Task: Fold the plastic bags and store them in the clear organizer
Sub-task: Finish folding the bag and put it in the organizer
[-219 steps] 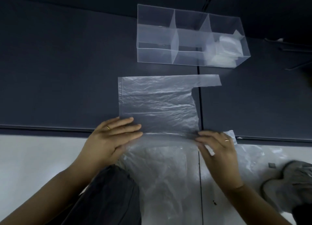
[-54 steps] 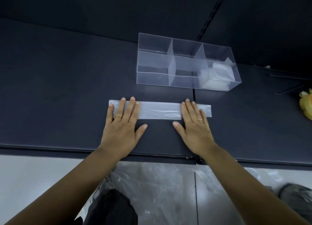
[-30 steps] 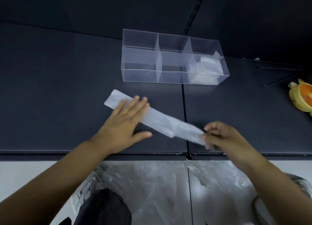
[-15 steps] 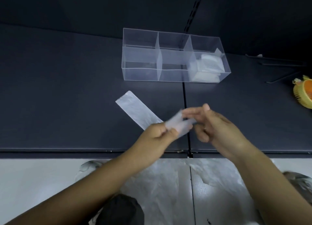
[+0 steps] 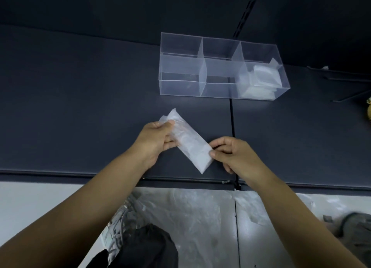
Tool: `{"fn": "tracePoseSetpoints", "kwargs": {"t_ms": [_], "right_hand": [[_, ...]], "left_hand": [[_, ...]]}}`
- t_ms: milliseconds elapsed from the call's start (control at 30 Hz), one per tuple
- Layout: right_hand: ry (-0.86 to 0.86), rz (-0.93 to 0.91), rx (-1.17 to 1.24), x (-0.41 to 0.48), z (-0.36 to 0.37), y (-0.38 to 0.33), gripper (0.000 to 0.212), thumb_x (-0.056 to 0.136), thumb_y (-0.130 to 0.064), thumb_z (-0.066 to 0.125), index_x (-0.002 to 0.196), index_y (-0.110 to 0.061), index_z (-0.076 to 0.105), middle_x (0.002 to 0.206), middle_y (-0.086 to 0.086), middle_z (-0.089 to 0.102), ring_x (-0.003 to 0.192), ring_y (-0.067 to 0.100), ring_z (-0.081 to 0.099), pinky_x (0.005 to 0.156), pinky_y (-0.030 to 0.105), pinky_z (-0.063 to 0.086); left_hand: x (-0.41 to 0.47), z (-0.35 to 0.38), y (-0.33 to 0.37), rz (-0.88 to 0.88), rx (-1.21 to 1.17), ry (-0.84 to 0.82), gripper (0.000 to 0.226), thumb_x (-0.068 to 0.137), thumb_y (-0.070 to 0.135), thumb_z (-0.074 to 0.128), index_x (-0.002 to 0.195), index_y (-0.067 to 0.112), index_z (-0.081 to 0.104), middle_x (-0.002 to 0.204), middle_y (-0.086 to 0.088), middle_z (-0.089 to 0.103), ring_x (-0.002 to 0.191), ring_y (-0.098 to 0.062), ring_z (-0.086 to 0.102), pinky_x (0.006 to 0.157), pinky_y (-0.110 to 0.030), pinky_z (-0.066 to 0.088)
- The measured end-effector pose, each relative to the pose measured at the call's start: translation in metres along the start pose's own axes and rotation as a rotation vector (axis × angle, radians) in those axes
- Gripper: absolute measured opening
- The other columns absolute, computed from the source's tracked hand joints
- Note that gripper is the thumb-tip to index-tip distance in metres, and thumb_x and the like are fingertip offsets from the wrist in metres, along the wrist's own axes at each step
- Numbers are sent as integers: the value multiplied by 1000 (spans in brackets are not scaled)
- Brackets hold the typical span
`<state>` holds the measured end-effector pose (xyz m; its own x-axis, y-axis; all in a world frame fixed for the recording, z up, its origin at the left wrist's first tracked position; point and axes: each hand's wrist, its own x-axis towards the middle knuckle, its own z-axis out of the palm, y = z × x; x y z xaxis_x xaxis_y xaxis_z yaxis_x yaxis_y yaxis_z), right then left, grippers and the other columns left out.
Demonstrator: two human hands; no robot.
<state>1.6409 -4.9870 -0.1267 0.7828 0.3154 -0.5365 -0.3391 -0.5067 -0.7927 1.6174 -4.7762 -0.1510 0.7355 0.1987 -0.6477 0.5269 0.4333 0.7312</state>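
Note:
A folded strip of clear plastic bag (image 5: pixel 187 142) lies slantwise between my hands, just above the dark table (image 5: pixel 80 99). My left hand (image 5: pixel 155 139) grips its upper left end, fingers curled round it. My right hand (image 5: pixel 233 155) pinches its lower right end between thumb and fingers. The clear organizer (image 5: pixel 200 66) stands further back, with three compartments side by side. Folded bags (image 5: pixel 263 81) fill its right compartment; the left and middle ones hold nothing.
More loose clear plastic bags (image 5: pixel 190 217) lie on the floor below the table's front edge. A yellow object (image 5: pixel 368 111) shows at the right border. A seam (image 5: pixel 232 127) runs through the table under my right hand. Thin dark rods (image 5: pixel 349 95) lie at the far right.
The long flat strip has been folded over to about half its length. My left hand moved up to its far end and my right hand took the near end.

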Motion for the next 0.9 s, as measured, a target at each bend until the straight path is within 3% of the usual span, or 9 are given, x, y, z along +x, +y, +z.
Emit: {"fn": "tracePoseSetpoints", "kwargs": {"t_ms": [133,200,267,367,433,533,633,767,900], "right_hand": [[53,38,3,4,3,-1,11,85,-11,70,94,-15,65,72,-2,71,38,8,42,39,19,37],[60,52,15,6,3,-2,12,84,-9,71,94,-13,64,69,-2,70,37,8,43,39,20,37],[57,65,25,7,3,-2,13,84,-9,71,95,-11,64,64,-4,68,38,8,44,40,21,38],[42,85,63,6,2,-1,15,84,-8,71,97,-10,63,60,-5,66,41,9,49,41,21,41],[31,89,112,5,1,0,16,84,-6,70,99,-7,63,64,-2,67,44,10,53,43,21,44],[9,102,162,2,-2,1,15,86,-6,68,100,-9,63,66,-2,68,49,9,58,47,19,47],[-10,147,227,-3,-3,2,13,88,-8,67,100,-11,65,66,-2,67,52,8,60,49,18,47],[-42,163,354,-13,-8,-5,13,90,-11,63,102,-12,67,78,2,71,53,10,60,50,20,47],[-43,-47,169,-18,-18,-14,34,90,-9,62,121,-22,58,106,-5,72,66,10,62,61,18,50]], "left_hand": [[8,-2,4,123,86,140,16,97,12,55,96,4,69,87,-8,72,75,-14,71,64,-22,57],[6,-6,5,357,231,254,20,97,5,51,108,4,68,91,-3,72,85,-14,69,76,-24,56],[-6,-7,4,745,512,350,25,96,4,49,115,8,65,106,-1,68,99,-10,63,90,-22,49],[-33,9,-21,1101,892,102,31,94,18,49,119,7,64,120,-5,63,111,-14,55,96,-22,42],[-44,19,-45,1053,1116,-149,52,91,39,53,131,6,56,136,-8,55,127,-18,47,109,-22,31],[-44,18,-65,963,1291,-247,79,83,46,67,143,3,40,150,-9,39,141,-21,31,117,-23,12],[-41,14,-64,1030,1288,-191,67,77,27,79,132,-1,53,137,-13,54,130,-26,49,112,-34,30],[-40,12,-60,1134,1182,-164,39,82,3,71,120,1,65,122,-11,66,113,-24,63,101,-33,46],[-45,6,-41,789,939,-306,32,100,23,48,130,24,60,118,0,69,109,-14,64,93,-31,49]]}}
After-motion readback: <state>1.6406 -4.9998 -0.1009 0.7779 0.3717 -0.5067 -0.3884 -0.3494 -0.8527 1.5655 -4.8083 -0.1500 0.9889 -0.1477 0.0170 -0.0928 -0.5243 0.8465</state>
